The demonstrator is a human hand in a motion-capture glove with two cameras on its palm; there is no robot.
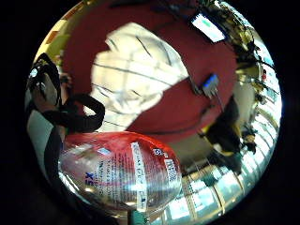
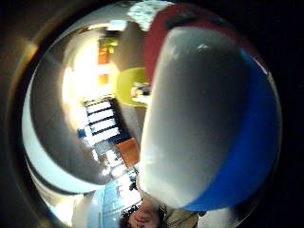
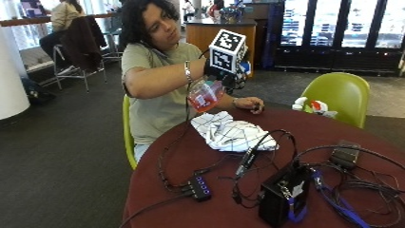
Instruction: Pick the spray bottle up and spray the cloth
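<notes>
My gloved right hand (image 3: 229,77) grips the spray bottle (image 3: 205,94), a clear bottle with a red label, and holds it tilted in the air above the cloth (image 3: 230,133). The white checked cloth lies crumpled on the round dark red table (image 3: 190,199), in front of the person. In the little finger side palm view the bottle's body (image 1: 119,173) is close to the palm, with the cloth (image 1: 133,70) below on the red table (image 1: 197,61). In the thumb side palm view the bottle's white, blue and red head (image 2: 209,114) takes up much of the picture. The bare left hand (image 3: 249,103) rests on the table behind the cloth.
Black cables, a small hub (image 3: 198,187) and a black box (image 3: 282,195) lie on the near half of the table. A green chair (image 3: 338,95) stands at the far side, with a small white and red object (image 3: 311,105) beside it.
</notes>
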